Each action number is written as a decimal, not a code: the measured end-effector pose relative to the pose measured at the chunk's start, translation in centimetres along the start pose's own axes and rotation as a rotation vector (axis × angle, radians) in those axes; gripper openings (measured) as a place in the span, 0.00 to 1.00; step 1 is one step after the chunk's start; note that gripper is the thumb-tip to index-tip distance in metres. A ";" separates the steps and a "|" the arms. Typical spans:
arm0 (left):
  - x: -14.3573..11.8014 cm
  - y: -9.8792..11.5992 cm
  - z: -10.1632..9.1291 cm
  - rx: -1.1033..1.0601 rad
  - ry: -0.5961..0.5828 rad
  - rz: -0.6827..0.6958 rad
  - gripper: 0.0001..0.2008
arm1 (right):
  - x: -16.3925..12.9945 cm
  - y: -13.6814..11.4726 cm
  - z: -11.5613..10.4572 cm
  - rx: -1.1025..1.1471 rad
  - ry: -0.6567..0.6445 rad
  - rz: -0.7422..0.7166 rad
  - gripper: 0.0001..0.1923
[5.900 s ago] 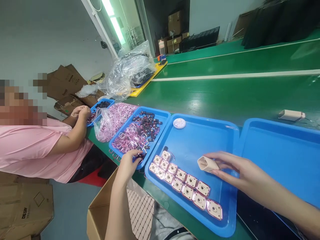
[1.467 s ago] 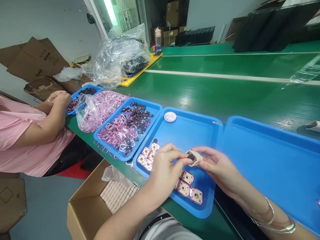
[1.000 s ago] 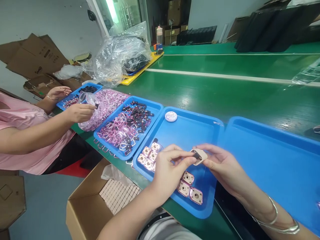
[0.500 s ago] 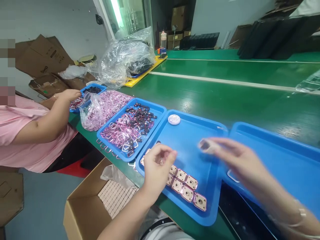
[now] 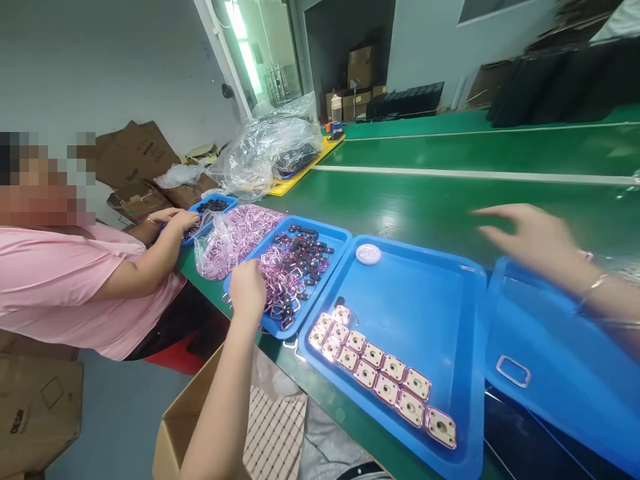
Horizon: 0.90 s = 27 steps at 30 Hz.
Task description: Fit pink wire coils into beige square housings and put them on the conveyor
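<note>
My left hand [image 5: 249,290] reaches over the near left part of a blue tray [image 5: 345,241] with a pile of pink metallic frames [image 5: 280,273] and small black parts [image 5: 310,250]. Its fingertips are hidden behind the back of the hand. My right hand [image 5: 533,240] hovers above the green surface, past the far edge of the right-hand tray, thumb and forefinger apart with nothing visible between them. In the middle blue tray [image 5: 425,320], cream square plates with pink rims [image 5: 387,389] lie in two rows along the near side. A white round disc [image 5: 369,254] sits at its far left corner.
The right-hand blue tray [image 5: 550,320] holds one loose frame [image 5: 513,371]. A bag of pink frames [image 5: 245,233] lies beyond the parts tray. A co-worker in a pink top [image 5: 65,287] sits at left, hands at another tray. An open cardboard box [image 5: 173,427] stands below the table edge.
My left hand has moved left from the plates to the pile of frames. My right hand has moved away to the right; the small square piece it held is no longer in it.
</note>
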<state>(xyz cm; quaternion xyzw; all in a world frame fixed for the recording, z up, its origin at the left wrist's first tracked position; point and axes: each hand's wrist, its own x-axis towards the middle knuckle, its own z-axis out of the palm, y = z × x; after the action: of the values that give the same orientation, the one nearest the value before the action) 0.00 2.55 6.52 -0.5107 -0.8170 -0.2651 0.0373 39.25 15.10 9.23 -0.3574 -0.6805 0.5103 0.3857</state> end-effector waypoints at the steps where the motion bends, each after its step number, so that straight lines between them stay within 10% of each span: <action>1: 1.4 -0.6 -0.3 0.036 -0.021 -0.008 0.11 | 0.3 0.4 1.7 -0.068 -0.078 -0.036 0.13; 9: 7.1 -0.6 1.5 0.023 -0.382 0.161 0.13 | -1.4 2.8 14.6 -0.160 -0.425 -0.098 0.17; 17: 2.9 1.4 0.6 -0.308 -0.079 0.145 0.09 | -4.0 2.3 9.8 0.127 -0.269 0.108 0.13; 27: -7.2 12.7 -0.4 -0.917 -0.057 0.090 0.10 | -7.6 -0.5 6.8 0.805 -0.021 0.279 0.16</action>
<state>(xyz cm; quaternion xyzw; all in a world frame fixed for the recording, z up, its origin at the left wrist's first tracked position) 14.21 0.79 9.54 -0.5164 -0.5933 -0.5831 -0.2033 36.60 5.47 7.23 -0.2616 -0.3758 0.7862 0.4149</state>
